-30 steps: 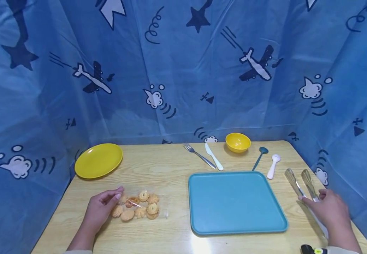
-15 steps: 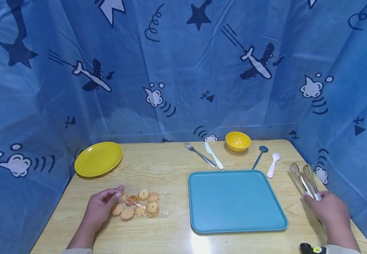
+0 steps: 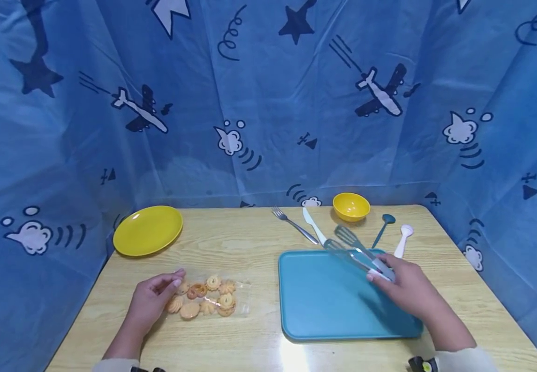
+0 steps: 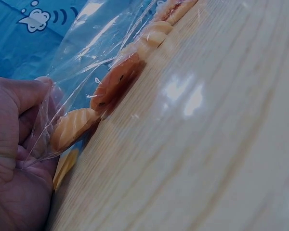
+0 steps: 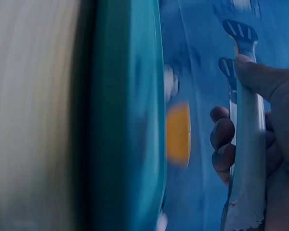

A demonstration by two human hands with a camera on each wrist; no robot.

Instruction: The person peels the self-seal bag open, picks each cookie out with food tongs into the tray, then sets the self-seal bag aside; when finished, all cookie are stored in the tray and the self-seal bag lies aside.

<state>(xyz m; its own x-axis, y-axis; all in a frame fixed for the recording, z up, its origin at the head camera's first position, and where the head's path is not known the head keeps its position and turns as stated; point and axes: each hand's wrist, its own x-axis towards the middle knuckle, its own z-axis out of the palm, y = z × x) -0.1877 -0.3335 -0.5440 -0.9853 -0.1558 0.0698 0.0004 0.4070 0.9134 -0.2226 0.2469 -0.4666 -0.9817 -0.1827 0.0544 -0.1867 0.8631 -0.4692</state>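
Observation:
At the left of the table my left hand (image 3: 154,299) pinches the near-left edge of a clear plastic bag of cookies (image 3: 208,307). In the left wrist view the film of the bag (image 4: 94,53) stretches up from the fingers, with cookies (image 4: 116,82) inside. My right hand (image 3: 408,287) grips a pair of tongs (image 3: 358,245) over the teal tray (image 3: 324,305), slotted heads pointing to the back left. Seen from the right wrist, the thumb lies along one arm of the tongs (image 5: 248,139) and the fingers curl round the other. The two heads stand apart.
A yellow plate (image 3: 147,231) lies at the back left. Behind the tray are a fork (image 3: 296,226), a pale knife (image 3: 313,225), a yellow bowl (image 3: 351,207), a dark teal spoon (image 3: 382,230) and a pink-white spoon (image 3: 404,241). Blue curtain (image 3: 268,103) surrounds the table.
My right hand has taken hold of the tongs at the right edge, lifted them and carried them left over the tray. My left hand stays at the cookie bag.

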